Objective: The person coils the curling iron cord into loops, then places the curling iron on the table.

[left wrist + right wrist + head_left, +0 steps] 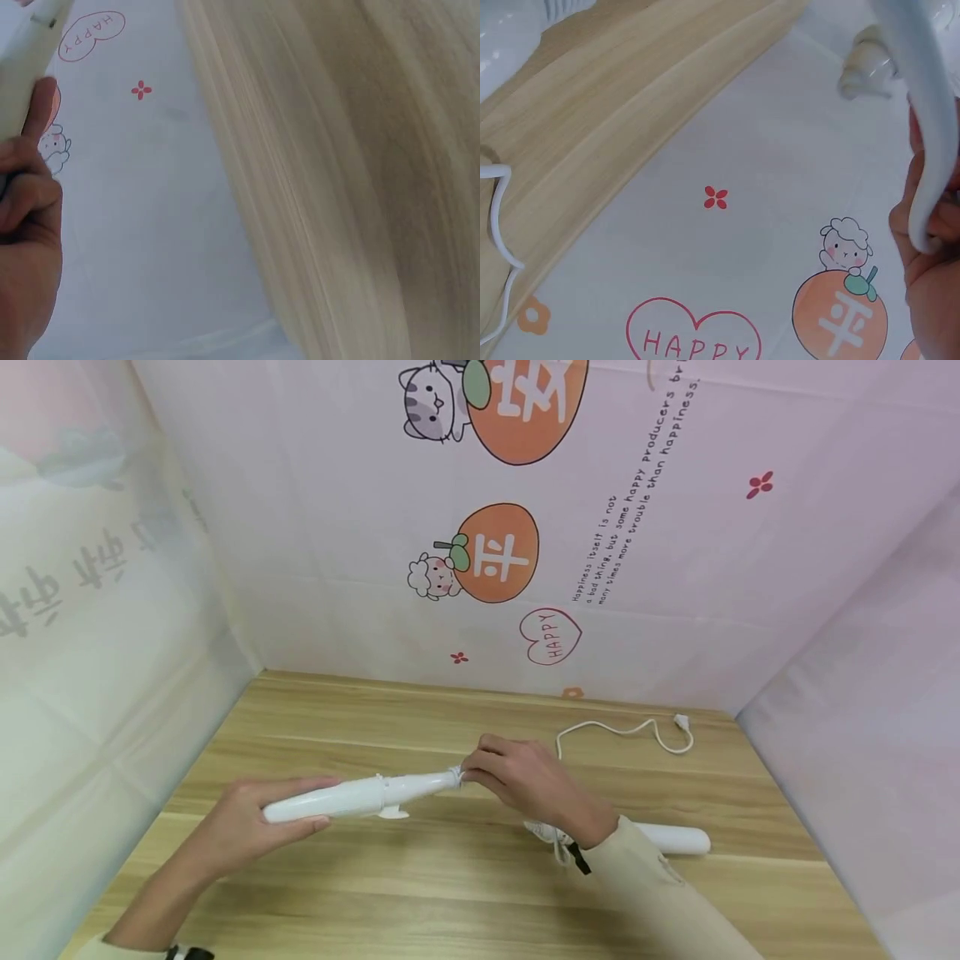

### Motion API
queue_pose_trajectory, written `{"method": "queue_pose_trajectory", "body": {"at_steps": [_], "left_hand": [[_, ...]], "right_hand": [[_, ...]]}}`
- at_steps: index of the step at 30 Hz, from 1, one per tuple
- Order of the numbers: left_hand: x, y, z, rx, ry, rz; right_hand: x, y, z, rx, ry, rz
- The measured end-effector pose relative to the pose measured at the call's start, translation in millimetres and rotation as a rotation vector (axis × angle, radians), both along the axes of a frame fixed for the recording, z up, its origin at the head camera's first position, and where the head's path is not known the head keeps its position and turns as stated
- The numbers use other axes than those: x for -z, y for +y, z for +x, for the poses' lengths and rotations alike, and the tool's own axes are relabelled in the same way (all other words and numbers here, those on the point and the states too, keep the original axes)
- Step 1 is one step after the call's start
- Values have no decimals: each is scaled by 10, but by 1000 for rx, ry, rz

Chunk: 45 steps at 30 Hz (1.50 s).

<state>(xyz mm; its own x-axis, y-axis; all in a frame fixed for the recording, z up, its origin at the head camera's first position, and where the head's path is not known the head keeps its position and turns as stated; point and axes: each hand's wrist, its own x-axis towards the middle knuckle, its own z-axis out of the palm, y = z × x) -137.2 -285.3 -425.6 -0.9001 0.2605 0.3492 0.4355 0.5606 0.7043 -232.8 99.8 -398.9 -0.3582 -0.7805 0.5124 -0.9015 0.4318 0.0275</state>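
My left hand [255,827] grips the thick end of a long white tapered wand [352,797], its fingers along one side and the thumb along the other. A small flat tab [393,812] juts from the wand's underside near the middle. At the wand's narrow end my right hand [528,781] pinches the tip; the fingertips partly hide what they hold. In the left wrist view the left hand [30,225] has curled fingers around the white wand [22,67]. The right wrist view shows the right hand [934,232] at a curved white piece [928,127].
Under my right forearm lies a white cylinder [678,839], partly hidden, with a bundled cord [558,847] beside it. A white cable [600,724] runs to a plug [681,722] toward the back of the wooden table [337,893]. Printed cloth [360,568] walls the back and sides.
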Motion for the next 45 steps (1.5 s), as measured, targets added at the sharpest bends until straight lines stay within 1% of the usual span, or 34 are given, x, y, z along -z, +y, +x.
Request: {"method": "queue_pose_trajectory", "body": {"at_steps": [2, 3, 6, 8, 11, 14, 16, 17, 19, 20, 22, 23, 25, 26, 27, 29, 31, 34, 37, 39, 42, 45], "left_hand": [[-2, -27, 19, 20, -89, 28], [0, -40, 23, 34, -122, 40], [23, -85, 20, 96, -161, 75], [53, -120, 10, 148, -165, 121], [109, -174, -8, 240, -144, 217], [170, -193, -32, 320, -117, 310], [207, -184, -45, 344, -110, 353], [226, -173, -50, 344, -114, 372], [253, -148, -50, 314, -129, 394], [260, -132, -47, 281, -139, 401], [269, -96, -38, 200, -168, 419], [266, -73, -32, 150, -184, 425], [254, -22, -28, 66, -188, 429], [245, 4, -28, 28, -189, 432], [237, 30, -31, 3, -187, 438], [219, 80, -35, -29, -168, 438], [205, 119, -38, -46, -142, 433], [187, 168, -33, -79, -113, 413], [162, 217, -22, -138, -82, 378], [143, 259, -12, -167, -59, 357], [109, 325, 6, -195, 8, 318], [82, 370, 19, -212, 102, 270]], "right_hand": [[-1, 14, -10, -44, 1, -11], [0, 21, -12, -61, 0, -14], [4, 40, -15, -121, -31, -26], [-1, 46, -13, -169, -89, -43], [-16, 35, -10, -247, -204, -95], [-25, 3, 4, -285, -333, -165], [-2, -27, 20, -296, -432, -215], [20, -45, 28, -299, -483, -239], [76, -80, 53, -285, -593, -294], [106, -98, 69, -270, -658, -324], [156, -133, 106, -225, -762, -375], [177, -150, 124, -188, -809, -399], [208, -186, 153, -112, -864, -440], [219, -205, 163, -79, -874, -454], [228, -223, 171, -48, -868, -464], [244, -257, 182, 5, -857, -489], [258, -282, 192, 52, -847, -505], [253, -313, 224, 107, -890, -515], [232, -348, 251, 162, -943, -509], [216, -368, 262, 204, -962, -508], [206, -385, 272, 263, -957, -511], [221, -378, 281, 284, -956, -515]]}}
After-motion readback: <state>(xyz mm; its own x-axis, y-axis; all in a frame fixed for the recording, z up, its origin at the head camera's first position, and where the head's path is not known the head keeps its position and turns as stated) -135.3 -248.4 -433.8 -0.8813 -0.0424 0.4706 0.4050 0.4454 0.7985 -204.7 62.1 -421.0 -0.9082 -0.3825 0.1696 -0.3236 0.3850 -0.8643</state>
